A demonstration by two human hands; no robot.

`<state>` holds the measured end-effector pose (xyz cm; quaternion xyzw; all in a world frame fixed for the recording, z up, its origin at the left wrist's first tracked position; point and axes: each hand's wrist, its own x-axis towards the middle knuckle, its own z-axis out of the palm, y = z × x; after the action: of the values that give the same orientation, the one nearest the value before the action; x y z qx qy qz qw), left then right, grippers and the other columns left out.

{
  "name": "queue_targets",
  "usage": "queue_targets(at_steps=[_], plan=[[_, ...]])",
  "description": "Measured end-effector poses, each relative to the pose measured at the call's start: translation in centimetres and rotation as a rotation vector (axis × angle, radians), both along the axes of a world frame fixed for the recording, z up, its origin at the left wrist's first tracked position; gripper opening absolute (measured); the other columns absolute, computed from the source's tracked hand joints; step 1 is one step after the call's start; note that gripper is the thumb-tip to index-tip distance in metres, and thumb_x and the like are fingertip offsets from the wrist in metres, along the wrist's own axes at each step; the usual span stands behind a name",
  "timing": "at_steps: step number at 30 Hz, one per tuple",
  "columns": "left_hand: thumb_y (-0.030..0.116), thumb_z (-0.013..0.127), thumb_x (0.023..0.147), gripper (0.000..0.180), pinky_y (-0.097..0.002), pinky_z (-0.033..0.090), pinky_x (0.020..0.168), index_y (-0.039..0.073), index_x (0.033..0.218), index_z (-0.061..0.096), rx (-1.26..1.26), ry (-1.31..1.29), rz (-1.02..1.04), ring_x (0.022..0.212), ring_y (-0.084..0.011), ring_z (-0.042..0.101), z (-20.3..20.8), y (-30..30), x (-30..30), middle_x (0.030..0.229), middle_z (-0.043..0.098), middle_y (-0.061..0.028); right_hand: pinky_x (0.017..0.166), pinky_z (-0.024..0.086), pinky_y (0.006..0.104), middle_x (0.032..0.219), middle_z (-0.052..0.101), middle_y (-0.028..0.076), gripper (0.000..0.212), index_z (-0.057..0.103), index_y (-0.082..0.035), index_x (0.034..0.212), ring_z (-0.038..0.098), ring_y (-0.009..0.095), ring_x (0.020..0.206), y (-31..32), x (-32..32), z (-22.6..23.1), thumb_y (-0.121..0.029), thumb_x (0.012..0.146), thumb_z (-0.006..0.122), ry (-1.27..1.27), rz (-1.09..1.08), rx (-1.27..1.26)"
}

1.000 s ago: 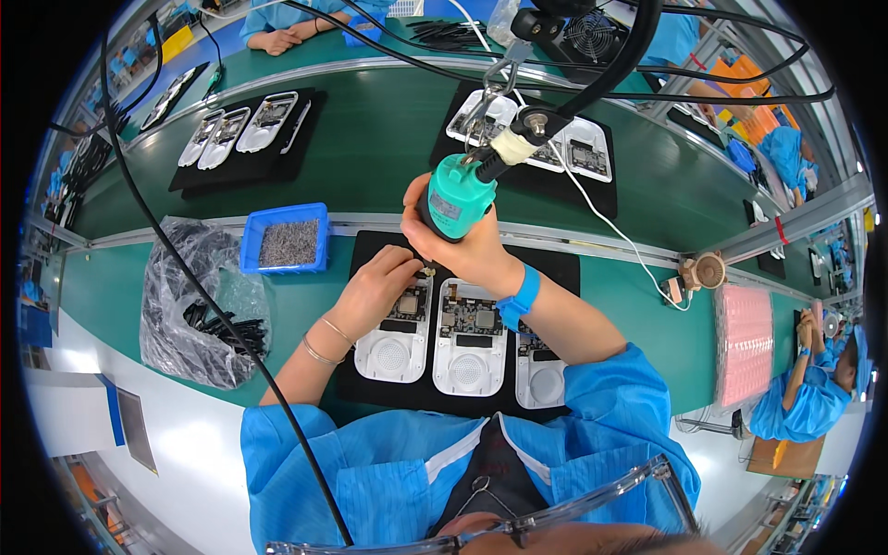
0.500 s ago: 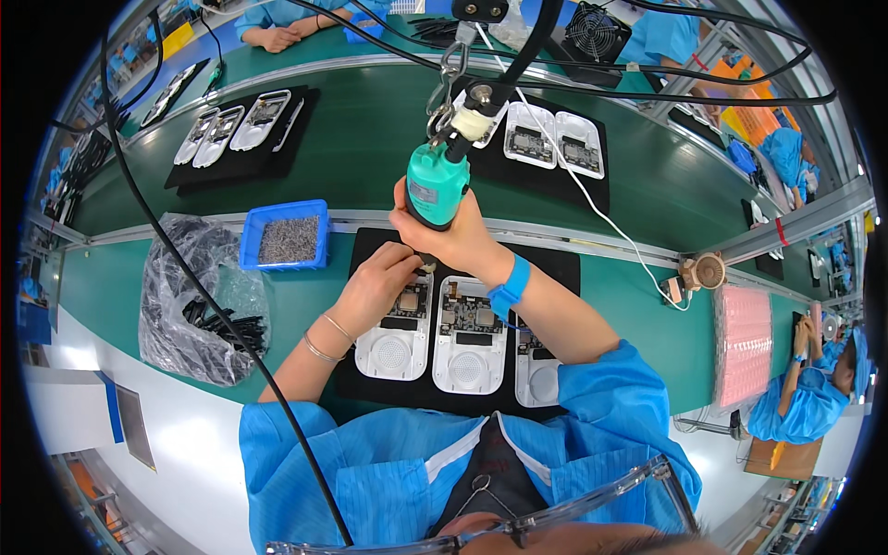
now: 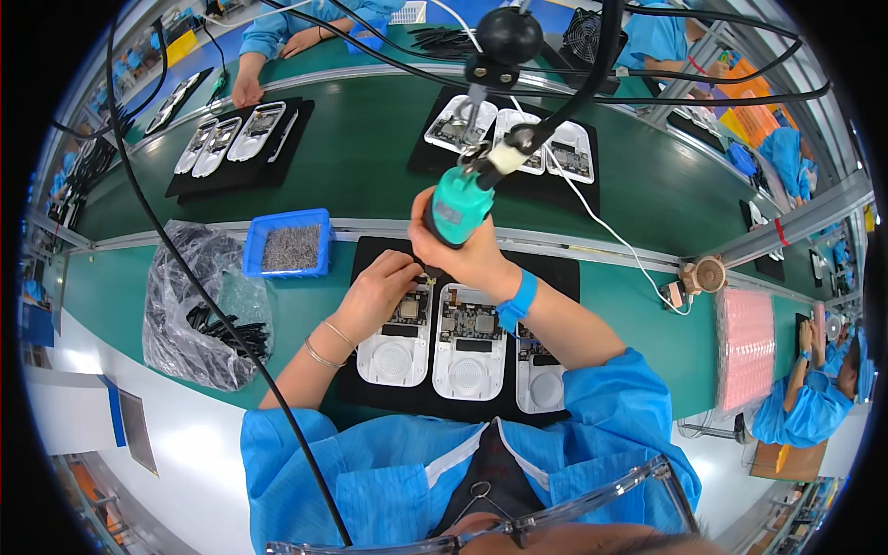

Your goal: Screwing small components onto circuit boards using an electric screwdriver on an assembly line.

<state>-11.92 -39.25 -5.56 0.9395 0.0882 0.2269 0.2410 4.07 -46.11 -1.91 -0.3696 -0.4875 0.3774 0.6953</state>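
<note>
My right hand (image 3: 472,254) is wrapped round a green electric screwdriver (image 3: 460,205), which hangs from a cable and chain fitting. Its lower end is hidden behind my hand. At the top end of the left white plastic housing (image 3: 393,361), my left hand (image 3: 377,291) has its fingers pinched together close to the tool. What they hold, if anything, is too small to make out. Beside it lie a middle white housing (image 3: 469,370) with a dark circuit board (image 3: 470,319), and a right one (image 3: 539,393) partly under my right forearm. All three rest on a black mat (image 3: 356,388).
To the left stand a blue bin (image 3: 287,244) of small metal screws and a clear plastic bag (image 3: 199,305) with black parts. Boards with more white housings (image 3: 254,134) lie on the green belt ahead. A small fan (image 3: 705,274) and pink trays (image 3: 746,347) are at right.
My right hand and the screwdriver have shifted slightly right, and the hanging fitting has swung right. My left hand stays at the left housing. Across the belt, a co-worker's hand has reached toward the left board.
</note>
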Motion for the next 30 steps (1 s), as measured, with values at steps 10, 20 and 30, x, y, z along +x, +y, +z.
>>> queue_targets(at_steps=[10,20,30], plan=[[0.0,0.062,0.075,0.017,-0.0384,0.047,0.072,0.002,0.092,0.059,0.174,-0.156,0.284,0.082,-0.0323,0.056,2.2,2.4,-2.2,0.089,0.057,-0.014,0.071,0.044,0.0246,0.085,0.054,0.004,0.046,0.045,0.002,0.114,0.053,0.011,0.079,-5.2,4.2,5.4,0.003,0.073,0.066,-0.045,0.06,0.1],[0.008,0.061,0.071,0.008,-0.0427,0.044,0.07,0.002,0.077,0.061,0.212,0.457,0.559,0.079,-0.0331,0.054,1.8,11.3,-6.8,0.075,0.054,-0.0148,0.039,0.032,0.0213,0.058,0.038,-0.003,0.067,0.032,-0.013,0.127,0.038,0.006,0.042,-12.0,7.6,5.1,-0.041,0.078,0.067,0.147,-0.202,0.363],[0.008,0.059,0.072,0.009,-0.0409,0.046,0.07,-0.001,0.075,0.063,0.298,0.288,0.585,0.075,-0.0339,0.057,0.1,12.5,-8.8,0.074,0.059,-0.0159,0.046,0.039,0.0253,0.062,0.047,0.005,0.06,0.036,-0.001,0.115,0.048,0.013,0.051,-12.7,7.5,3.9,-0.02,0.07,0.07,0.162,-0.139,0.216]])
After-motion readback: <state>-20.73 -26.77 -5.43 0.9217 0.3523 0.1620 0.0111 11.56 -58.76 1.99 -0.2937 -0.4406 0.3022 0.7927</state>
